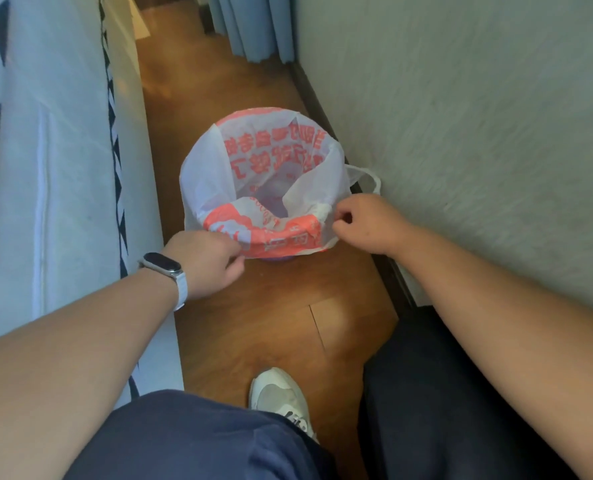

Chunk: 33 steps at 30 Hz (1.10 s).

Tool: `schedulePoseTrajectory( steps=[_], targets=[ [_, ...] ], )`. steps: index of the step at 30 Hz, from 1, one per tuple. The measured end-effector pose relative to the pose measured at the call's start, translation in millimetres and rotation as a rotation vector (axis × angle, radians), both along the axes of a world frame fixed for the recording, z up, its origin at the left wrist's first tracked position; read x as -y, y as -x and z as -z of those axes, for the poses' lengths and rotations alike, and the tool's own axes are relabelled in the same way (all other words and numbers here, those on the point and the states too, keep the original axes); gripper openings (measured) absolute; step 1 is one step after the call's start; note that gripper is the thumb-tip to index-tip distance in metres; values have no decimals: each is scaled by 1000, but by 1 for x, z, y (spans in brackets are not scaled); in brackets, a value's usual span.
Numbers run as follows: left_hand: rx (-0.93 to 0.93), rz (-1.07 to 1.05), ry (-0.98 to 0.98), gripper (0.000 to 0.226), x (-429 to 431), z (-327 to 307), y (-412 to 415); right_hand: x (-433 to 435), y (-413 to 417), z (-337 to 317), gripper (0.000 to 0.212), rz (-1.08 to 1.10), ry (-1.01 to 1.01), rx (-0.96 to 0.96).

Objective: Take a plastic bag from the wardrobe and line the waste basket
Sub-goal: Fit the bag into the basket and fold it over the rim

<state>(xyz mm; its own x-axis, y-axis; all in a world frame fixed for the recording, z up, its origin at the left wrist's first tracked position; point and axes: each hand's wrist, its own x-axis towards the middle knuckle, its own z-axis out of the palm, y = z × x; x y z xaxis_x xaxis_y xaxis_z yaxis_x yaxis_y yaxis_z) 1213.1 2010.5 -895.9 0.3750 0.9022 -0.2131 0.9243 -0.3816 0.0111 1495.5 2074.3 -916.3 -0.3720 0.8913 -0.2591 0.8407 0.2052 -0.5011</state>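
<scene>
A white plastic bag with red print (205, 174) is spread over a round waste basket on the wooden floor, its mouth folded down around the rim. Only a purple sliver of the waste basket (281, 259) shows below the bag's near edge. My left hand (208, 261), with a watch on the wrist, pinches the bag's near left edge. My right hand (367, 223) pinches the near right edge. One bag handle (371, 178) hangs loose toward the wall.
A bed with a white and dark patterned cover (45, 168) runs along the left. A pale wall (478, 133) with a dark skirting board stands on the right. Blue curtains (250, 22) hang at the far end. My knees and a white shoe (281, 400) are below.
</scene>
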Motion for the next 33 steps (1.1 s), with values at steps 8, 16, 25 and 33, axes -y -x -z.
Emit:
schedulePoseTrajectory(
  steps=[8,16,25,33],
  targets=[
    [324,1,-168,30,-13,-14,-58,4,9,-9,54,-29,-248,-173],
    [158,9,-50,40,-32,11,-73,0,10,7,56,-87,-252,-120],
    [56,207,-255,28,-51,3,-75,-9,20,12,51,-41,-325,-196],
    [57,173,-301,17,-85,-60,-48,-32,47,-22,51,97,-412,-321]
  ],
)
